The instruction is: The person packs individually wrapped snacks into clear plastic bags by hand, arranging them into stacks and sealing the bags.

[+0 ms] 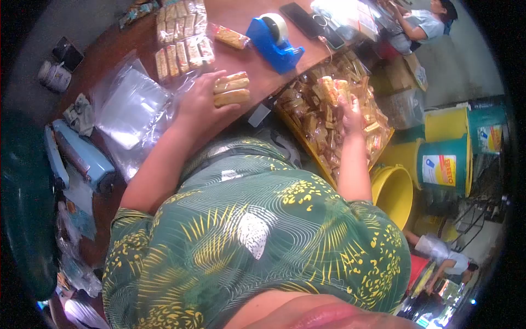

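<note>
My left hand (204, 98) is closed round several wrapped snack bars (232, 89), held over the table beside clear plastic bags (134, 104). On the right, my right hand (351, 114) grips more wrapped bars (334, 89) above a yellow-edged crate (313, 152) filled with similar wrapped pieces (312, 112). Packed rows of bars (183, 35) lie on the table beyond my left hand. One wrapped pack (230, 36) rests between these rows and a blue tape dispenser (274, 46).
A phone (302, 21) lies at the table's far side. Yellow and green buckets (444, 162) stand right of the crate. A blue device (82, 156) is at the left. One person (424, 24) is at the upper right, another (452, 262) at the lower right.
</note>
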Action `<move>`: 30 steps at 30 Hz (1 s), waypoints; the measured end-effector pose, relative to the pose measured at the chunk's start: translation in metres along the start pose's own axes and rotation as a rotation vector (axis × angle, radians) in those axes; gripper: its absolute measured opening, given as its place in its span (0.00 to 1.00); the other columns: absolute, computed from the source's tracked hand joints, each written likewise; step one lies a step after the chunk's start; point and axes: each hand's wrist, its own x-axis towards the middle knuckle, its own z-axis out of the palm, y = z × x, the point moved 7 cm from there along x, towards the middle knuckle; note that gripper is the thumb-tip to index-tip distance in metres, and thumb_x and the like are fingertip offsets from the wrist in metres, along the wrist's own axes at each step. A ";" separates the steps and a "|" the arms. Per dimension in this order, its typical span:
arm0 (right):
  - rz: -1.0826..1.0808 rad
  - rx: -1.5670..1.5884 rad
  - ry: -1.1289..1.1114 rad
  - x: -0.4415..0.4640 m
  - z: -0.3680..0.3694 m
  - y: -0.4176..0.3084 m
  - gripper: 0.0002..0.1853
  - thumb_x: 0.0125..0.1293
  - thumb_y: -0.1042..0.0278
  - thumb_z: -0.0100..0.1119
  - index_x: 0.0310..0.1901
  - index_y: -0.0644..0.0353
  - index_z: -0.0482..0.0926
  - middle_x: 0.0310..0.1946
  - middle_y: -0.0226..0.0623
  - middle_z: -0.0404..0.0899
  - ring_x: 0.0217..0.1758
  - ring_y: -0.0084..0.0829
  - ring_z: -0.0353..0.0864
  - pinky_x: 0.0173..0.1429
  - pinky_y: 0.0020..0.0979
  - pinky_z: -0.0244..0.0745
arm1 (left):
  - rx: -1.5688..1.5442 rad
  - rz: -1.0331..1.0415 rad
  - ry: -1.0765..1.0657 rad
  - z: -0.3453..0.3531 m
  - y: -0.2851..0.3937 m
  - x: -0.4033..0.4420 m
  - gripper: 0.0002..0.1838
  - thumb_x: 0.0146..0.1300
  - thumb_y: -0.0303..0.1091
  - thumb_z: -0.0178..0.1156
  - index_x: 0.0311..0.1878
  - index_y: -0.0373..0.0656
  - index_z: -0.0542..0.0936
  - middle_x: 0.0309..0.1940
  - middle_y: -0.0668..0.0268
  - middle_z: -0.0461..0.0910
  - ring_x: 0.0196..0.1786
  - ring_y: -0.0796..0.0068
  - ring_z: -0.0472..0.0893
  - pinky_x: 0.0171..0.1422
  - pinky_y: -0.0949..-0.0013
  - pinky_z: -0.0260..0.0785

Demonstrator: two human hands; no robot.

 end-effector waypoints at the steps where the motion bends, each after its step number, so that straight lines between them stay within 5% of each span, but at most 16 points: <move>1: -0.008 0.061 -0.072 -0.018 0.042 -0.035 0.32 0.62 0.60 0.76 0.60 0.60 0.66 0.51 0.38 0.78 0.50 0.28 0.79 0.56 0.32 0.76 | 0.009 0.005 0.015 -0.001 0.002 0.000 0.41 0.48 0.43 0.81 0.65 0.44 0.74 0.58 0.50 0.78 0.62 0.50 0.78 0.69 0.55 0.71; 5: -0.029 -0.086 -0.335 -0.034 0.159 -0.072 0.32 0.61 0.59 0.77 0.58 0.60 0.68 0.49 0.34 0.77 0.50 0.26 0.78 0.58 0.29 0.74 | 0.006 -0.010 -0.066 -0.006 0.008 -0.003 0.41 0.45 0.43 0.83 0.64 0.45 0.76 0.56 0.52 0.78 0.62 0.52 0.77 0.70 0.55 0.69; 7: -0.058 -0.484 -0.419 -0.027 0.200 -0.062 0.29 0.63 0.56 0.75 0.57 0.57 0.69 0.46 0.33 0.77 0.47 0.24 0.78 0.52 0.28 0.76 | -0.041 0.092 -0.150 0.005 -0.005 -0.003 0.41 0.43 0.45 0.83 0.62 0.47 0.77 0.56 0.54 0.78 0.62 0.53 0.77 0.69 0.56 0.70; 9: -0.041 -0.544 -0.597 -0.017 0.240 -0.032 0.29 0.63 0.56 0.75 0.58 0.58 0.70 0.47 0.34 0.77 0.48 0.24 0.78 0.51 0.28 0.76 | -0.129 0.110 -0.279 0.011 -0.006 -0.005 0.40 0.45 0.46 0.82 0.62 0.46 0.77 0.56 0.55 0.78 0.63 0.54 0.77 0.69 0.56 0.70; 13: 0.025 -0.580 -0.786 -0.007 0.279 -0.022 0.25 0.67 0.59 0.71 0.58 0.60 0.71 0.47 0.37 0.79 0.47 0.26 0.80 0.48 0.30 0.79 | -0.205 0.024 -0.183 0.001 -0.010 -0.007 0.41 0.45 0.47 0.82 0.62 0.46 0.76 0.59 0.57 0.76 0.62 0.57 0.78 0.69 0.57 0.71; 19: -0.709 -0.821 -0.320 -0.018 0.287 -0.061 0.27 0.65 0.58 0.71 0.57 0.64 0.70 0.49 0.53 0.79 0.49 0.50 0.81 0.57 0.43 0.77 | -0.035 -0.016 -0.065 -0.002 -0.020 -0.002 0.37 0.50 0.49 0.79 0.62 0.46 0.77 0.61 0.56 0.75 0.62 0.55 0.78 0.69 0.58 0.71; 23: -0.904 -0.715 -0.283 -0.056 0.281 -0.070 0.23 0.65 0.60 0.71 0.53 0.65 0.73 0.49 0.51 0.79 0.54 0.49 0.79 0.59 0.41 0.74 | -0.013 0.021 -0.103 -0.009 -0.007 -0.004 0.34 0.51 0.48 0.78 0.59 0.45 0.79 0.61 0.56 0.75 0.64 0.53 0.77 0.70 0.57 0.70; 28: -0.303 -0.630 -0.523 -0.054 0.260 -0.017 0.17 0.70 0.64 0.63 0.56 0.63 0.78 0.57 0.47 0.75 0.62 0.47 0.74 0.67 0.42 0.68 | -0.143 0.191 -0.291 0.008 -0.017 -0.004 0.36 0.48 0.45 0.82 0.59 0.47 0.77 0.64 0.57 0.72 0.66 0.55 0.74 0.72 0.57 0.68; 30: -0.480 -0.824 -0.556 -0.063 0.264 -0.028 0.19 0.72 0.60 0.60 0.58 0.62 0.78 0.58 0.48 0.74 0.64 0.47 0.72 0.70 0.42 0.66 | -0.130 0.241 -0.248 0.008 -0.015 -0.007 0.37 0.47 0.45 0.82 0.60 0.47 0.77 0.66 0.55 0.70 0.69 0.53 0.71 0.74 0.56 0.66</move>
